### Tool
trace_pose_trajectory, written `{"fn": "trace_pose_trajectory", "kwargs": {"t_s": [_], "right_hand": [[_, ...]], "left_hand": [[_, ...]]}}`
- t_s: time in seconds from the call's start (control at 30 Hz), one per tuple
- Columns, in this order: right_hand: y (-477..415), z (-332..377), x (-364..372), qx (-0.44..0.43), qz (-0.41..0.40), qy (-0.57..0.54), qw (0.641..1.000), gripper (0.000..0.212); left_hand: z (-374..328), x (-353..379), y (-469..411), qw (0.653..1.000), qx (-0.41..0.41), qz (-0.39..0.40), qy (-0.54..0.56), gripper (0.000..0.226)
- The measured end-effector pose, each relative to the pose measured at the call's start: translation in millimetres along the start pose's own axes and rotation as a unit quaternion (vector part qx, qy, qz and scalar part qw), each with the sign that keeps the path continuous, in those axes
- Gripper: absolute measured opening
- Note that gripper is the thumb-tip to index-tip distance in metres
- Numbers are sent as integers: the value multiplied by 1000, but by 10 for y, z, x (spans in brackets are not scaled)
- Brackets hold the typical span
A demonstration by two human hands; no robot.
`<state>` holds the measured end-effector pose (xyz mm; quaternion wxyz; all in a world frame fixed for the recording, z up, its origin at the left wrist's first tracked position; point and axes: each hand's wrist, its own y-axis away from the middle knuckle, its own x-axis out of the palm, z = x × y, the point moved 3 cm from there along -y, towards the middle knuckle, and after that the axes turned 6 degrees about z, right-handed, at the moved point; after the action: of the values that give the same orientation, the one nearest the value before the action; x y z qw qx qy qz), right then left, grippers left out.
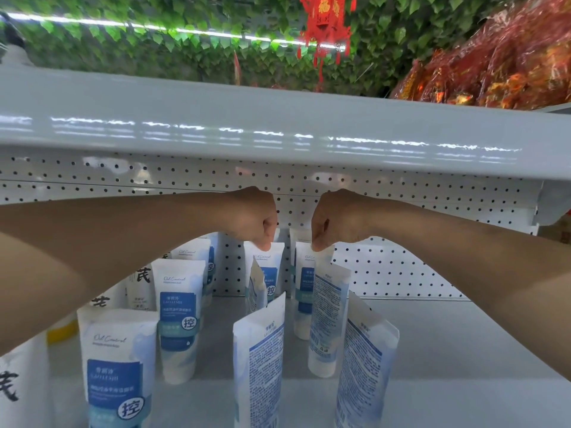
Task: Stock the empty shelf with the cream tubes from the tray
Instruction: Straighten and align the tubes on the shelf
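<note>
Head view: both hands stand cream tubes cap-down on the shelf [463, 335].

Nearest, the front tubes [117, 359] already stand in rows below the wrists. Beyond them, the right hand [336, 220] pinches the flat top seam of a turned tube [326, 319] directly under its fingertips, probably steadying it on its cap. The left hand [253, 217], fingers curled, seems to pinch the top of a rear tube [273, 261] just beneath, near the pegboard [401, 273]. No tray is in view.

White pegboard [401, 267] stands behind, with leafy greenery [139, 50], perhaps artificial, overhead.
</note>
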<state>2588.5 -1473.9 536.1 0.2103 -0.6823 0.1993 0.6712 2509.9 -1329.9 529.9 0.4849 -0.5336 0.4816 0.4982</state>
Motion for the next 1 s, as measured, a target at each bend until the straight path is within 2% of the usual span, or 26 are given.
{"fn": "trace_pose_trajectory", "kwargs": {"t_s": [0.67,1.0], "right_hand": [[46,-18,-2,0,2,-8,1000,24],[24,-30,-28,-3,1,-16,1000,27]], "left_hand": [[-69,-13,-12,1000,3,16,-8,14],[-41,-12,15,998,-22,56,3,15]]}}
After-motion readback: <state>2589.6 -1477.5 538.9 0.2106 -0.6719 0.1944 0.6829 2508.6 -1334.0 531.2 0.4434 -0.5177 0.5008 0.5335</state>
